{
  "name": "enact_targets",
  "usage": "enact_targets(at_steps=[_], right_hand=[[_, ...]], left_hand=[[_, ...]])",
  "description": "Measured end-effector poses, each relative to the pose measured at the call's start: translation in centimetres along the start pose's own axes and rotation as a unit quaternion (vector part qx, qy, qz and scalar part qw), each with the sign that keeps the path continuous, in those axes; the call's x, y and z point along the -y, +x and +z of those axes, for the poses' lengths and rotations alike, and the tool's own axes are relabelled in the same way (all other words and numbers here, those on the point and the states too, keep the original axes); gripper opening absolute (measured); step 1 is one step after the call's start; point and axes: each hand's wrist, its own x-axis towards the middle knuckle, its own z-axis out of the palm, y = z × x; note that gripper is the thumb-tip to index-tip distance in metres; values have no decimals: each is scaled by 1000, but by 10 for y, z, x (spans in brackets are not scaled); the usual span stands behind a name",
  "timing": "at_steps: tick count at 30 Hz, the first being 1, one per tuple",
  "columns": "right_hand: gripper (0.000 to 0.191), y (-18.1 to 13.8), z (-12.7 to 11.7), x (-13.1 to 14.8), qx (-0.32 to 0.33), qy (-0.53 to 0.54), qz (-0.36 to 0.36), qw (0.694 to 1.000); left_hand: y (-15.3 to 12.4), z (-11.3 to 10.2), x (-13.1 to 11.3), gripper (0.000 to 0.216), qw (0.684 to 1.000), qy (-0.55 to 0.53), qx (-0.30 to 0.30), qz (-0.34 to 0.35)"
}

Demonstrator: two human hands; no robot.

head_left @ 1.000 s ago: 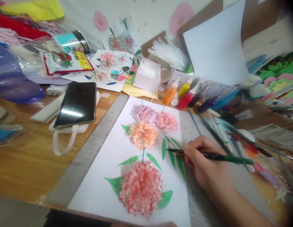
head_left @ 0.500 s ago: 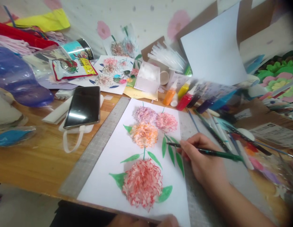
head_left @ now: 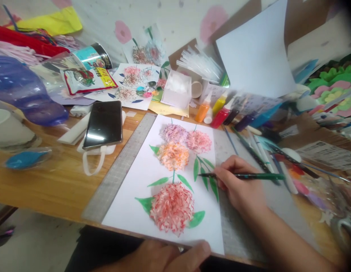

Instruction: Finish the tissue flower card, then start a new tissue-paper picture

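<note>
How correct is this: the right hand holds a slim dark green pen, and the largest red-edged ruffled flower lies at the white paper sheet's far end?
Wrong end: the head view shows the largest red-edged ruffled flower at the near end of the white paper sheet. The rest is right.

A phone [head_left: 104,122] with a dark screen lies at the left of the wooden table [head_left: 53,181]; a white cable [head_left: 100,164] loops just below it; a blue packet [head_left: 26,159] lies farther left, near a see-through purple bottle [head_left: 30,94]; behind the phone sit a food packet [head_left: 84,80] and a tilted tin [head_left: 92,56]; a white box [head_left: 175,99] stands near clear sticks [head_left: 198,64]; beside it stand an orange bottle [head_left: 203,110], a yellow bottle [head_left: 220,105] and a red bottle [head_left: 220,116]; a cardboard box [head_left: 297,138] sits at the right.
</note>
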Motion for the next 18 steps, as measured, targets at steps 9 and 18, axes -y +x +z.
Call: enact_targets(at_steps=[9,18], right_hand=[[25,-7,0,3,21,-31,-6,999],[23,-10,-2,5,48,-40,-8,998]], left_hand=[[-2,3,1,28,1000,-24,0,-4],[-5,4,-1,30,1000,-6,-12,-5]])
